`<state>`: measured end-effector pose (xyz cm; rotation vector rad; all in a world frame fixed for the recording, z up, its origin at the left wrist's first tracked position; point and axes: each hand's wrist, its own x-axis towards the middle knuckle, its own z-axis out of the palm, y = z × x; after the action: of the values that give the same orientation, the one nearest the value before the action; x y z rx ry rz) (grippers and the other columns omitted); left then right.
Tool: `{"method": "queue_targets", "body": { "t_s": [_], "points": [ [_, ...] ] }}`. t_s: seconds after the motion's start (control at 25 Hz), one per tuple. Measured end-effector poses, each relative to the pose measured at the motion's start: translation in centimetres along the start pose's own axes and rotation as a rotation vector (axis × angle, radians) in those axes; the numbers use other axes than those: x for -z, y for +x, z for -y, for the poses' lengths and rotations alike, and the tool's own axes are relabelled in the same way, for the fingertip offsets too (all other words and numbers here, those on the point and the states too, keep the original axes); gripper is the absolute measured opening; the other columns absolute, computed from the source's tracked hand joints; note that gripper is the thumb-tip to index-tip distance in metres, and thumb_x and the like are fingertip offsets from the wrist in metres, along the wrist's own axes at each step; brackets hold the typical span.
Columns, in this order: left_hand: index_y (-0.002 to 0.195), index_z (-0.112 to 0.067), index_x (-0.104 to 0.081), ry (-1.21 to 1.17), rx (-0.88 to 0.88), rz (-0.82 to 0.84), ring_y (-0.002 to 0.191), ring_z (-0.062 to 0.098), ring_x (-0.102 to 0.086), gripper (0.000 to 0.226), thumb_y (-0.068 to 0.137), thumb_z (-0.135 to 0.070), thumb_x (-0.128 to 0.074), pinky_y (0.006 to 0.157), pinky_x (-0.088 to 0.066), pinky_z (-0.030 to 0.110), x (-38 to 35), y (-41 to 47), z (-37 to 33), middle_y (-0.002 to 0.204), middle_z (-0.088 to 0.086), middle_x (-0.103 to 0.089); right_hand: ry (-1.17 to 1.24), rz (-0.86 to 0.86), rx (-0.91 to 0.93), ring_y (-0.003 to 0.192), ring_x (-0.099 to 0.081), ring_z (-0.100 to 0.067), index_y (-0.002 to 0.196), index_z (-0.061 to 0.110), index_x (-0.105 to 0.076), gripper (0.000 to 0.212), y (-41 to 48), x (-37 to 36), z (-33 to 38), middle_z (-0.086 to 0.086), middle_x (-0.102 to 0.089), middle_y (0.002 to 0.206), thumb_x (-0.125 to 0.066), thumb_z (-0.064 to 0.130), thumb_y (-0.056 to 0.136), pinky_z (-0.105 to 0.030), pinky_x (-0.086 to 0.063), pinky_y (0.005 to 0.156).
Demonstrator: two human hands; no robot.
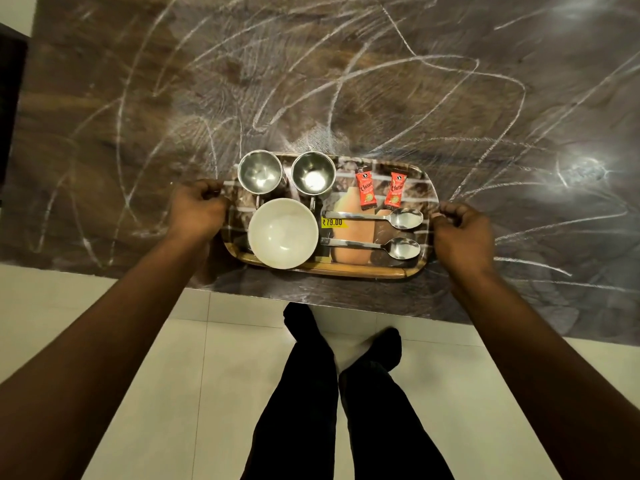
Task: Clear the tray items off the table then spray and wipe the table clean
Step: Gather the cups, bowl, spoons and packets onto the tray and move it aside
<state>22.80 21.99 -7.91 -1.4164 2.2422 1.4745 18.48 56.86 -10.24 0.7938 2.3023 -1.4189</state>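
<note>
Black-trousered legs [332, 403] nearest, standing on pale floor tiles [156, 358]. Beyond: dark stone-look table [311, 81], scrawled all over with white chalky lines. Printed tray [329, 271] near front table edge, gripped at both short ends. Left hand [197, 211] curled closed around left rim, fingers wrapped over edge. Right hand [462, 233] curled closed on right rim, same grip. Cannot tell whether tray lifted or resting on table. On tray, left half: white bowl [283, 233], empty, at front; two steel cups behind it, left cup [259, 172] and right cup [313, 174], side by side, upright. Right half: two steel spoons lying parallel, bowls pointing right, upper spoon [377, 217] and lower spoon [374, 244]. Two red sachets behind spoons, left sachet [365, 189] and right sachet [395, 190], lying flat, slightly apart. Yellow price sticker [332, 222] between bowl and spoons, partly under upper spoon handle.
</note>
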Motion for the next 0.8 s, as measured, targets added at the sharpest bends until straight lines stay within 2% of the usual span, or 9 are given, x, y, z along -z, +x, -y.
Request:
{"method": "queue_targets", "body": {
  "t_s": [0.12, 0.2, 0.24, 0.32, 0.4, 0.48, 0.56, 0.68, 0.8],
  "points": [
    [0.107, -0.010, -0.076, -0.027, 0.010, 0.014, 0.048, -0.005, -0.066, 0.029, 0.098, 0.012, -0.059, 0.045, -0.052, 0.010, 0.3, 0.5, 0.0, 0.069, -0.013, -0.075, 0.035, -0.021, -0.035, 0.095, -0.079, -0.028, 0.109, 0.019, -0.075, 0.017, -0.2, -0.4, 0.4, -0.006, -0.080, 0.100, -0.062, 0.010, 0.103, -0.055, -0.064, 0.090],
    [0.118, -0.006, -0.075, -0.027, 0.022, 0.013, 0.061, 0.002, -0.069, 0.030, 0.099, 0.011, -0.060, 0.050, -0.055, 0.012, 0.8, 0.1, -0.5, 0.083, -0.004, -0.075, 0.036, -0.019, -0.046, 0.093, -0.079, -0.028, 0.102, 0.024, -0.073, 0.017, -0.7, -0.5, 1.1, -0.005, -0.080, 0.098, -0.063, 0.010, 0.104, -0.053, -0.065, 0.089],
    [0.120, -0.005, -0.075, -0.048, 0.035, 0.013, 0.071, 0.010, -0.072, 0.030, 0.099, 0.010, -0.060, 0.057, -0.060, 0.017, 1.2, -0.3, -0.9, 0.092, 0.002, -0.076, 0.028, -0.020, -0.047, 0.092, -0.079, -0.027, 0.103, 0.023, -0.074, 0.017, -0.9, -0.4, 1.6, -0.005, -0.080, 0.098, -0.063, 0.010, 0.103, -0.052, -0.065, 0.088],
    [0.119, -0.007, -0.076, -0.096, 0.064, 0.019, 0.090, 0.029, -0.078, 0.029, 0.099, 0.009, -0.060, 0.078, -0.068, 0.037, 2.4, -1.2, -2.0, 0.107, 0.014, -0.079, 0.025, -0.029, -0.053, 0.085, -0.079, -0.024, 0.110, 0.016, -0.076, 0.016, -1.6, 0.1, 3.2, -0.006, -0.081, 0.098, -0.064, 0.010, 0.103, -0.046, -0.067, 0.079],
    [0.110, -0.011, -0.078, -0.131, 0.075, 0.026, 0.099, 0.035, -0.079, 0.028, 0.098, 0.008, -0.061, 0.086, -0.067, 0.048, 4.3, -2.4, -3.9, 0.108, 0.016, -0.080, 0.035, -0.022, -0.042, 0.073, -0.075, -0.019, 0.113, 0.011, -0.076, 0.015, -2.7, 1.2, 5.7, -0.008, -0.081, 0.097, -0.065, 0.010, 0.102, -0.038, -0.063, 0.066],
    [0.097, -0.017, -0.078, -0.148, 0.056, 0.031, 0.090, 0.030, -0.079, 0.029, 0.097, 0.007, -0.062, 0.080, -0.067, 0.042, 6.6, -3.7, -5.7, 0.098, 0.011, -0.080, 0.025, -0.008, -0.003, 0.071, -0.074, -0.019, 0.107, 0.013, -0.076, 0.012, -4.0, 2.4, 8.2, -0.009, -0.081, 0.097, -0.065, 0.011, 0.102, -0.038, -0.062, 0.064],
    [0.087, -0.022, -0.077, -0.157, 0.035, 0.035, 0.078, 0.022, -0.075, 0.035, 0.096, 0.008, -0.061, 0.071, -0.065, 0.034, 8.7, -5.4, -7.4, 0.088, 0.005, -0.078, 0.008, -0.003, 0.043, 0.078, -0.076, -0.021, 0.097, 0.021, -0.076, 0.016, -5.5, 3.7, 10.5, -0.005, -0.080, 0.095, -0.065, 0.010, 0.101, -0.044, -0.066, 0.074],
    [0.081, -0.022, -0.076, -0.208, 0.013, 0.013, 0.065, 0.016, -0.073, 0.035, 0.093, 0.009, -0.063, 0.061, -0.062, 0.028, 12.6, -8.2, -10.1, 0.073, 0.000, -0.079, 0.000, 0.017, 0.097, 0.091, -0.078, -0.024, 0.099, 0.024, -0.076, 0.015, -8.0, 5.9, 14.5, -0.003, -0.081, 0.097, -0.066, 0.012, 0.100, -0.052, -0.065, 0.088],
    [0.087, -0.015, -0.077, -0.279, 0.010, -0.032, 0.067, 0.022, -0.072, 0.028, 0.091, 0.010, -0.065, 0.064, -0.062, 0.030, 16.2, -10.8, -12.2, 0.090, 0.015, -0.078, -0.032, 0.056, 0.176, 0.091, -0.078, -0.022, 0.102, 0.022, -0.077, 0.018, -10.3, 7.4, 18.9, -0.001, -0.080, 0.099, -0.065, 0.010, 0.101, -0.050, -0.066, 0.086]
  ]
}}
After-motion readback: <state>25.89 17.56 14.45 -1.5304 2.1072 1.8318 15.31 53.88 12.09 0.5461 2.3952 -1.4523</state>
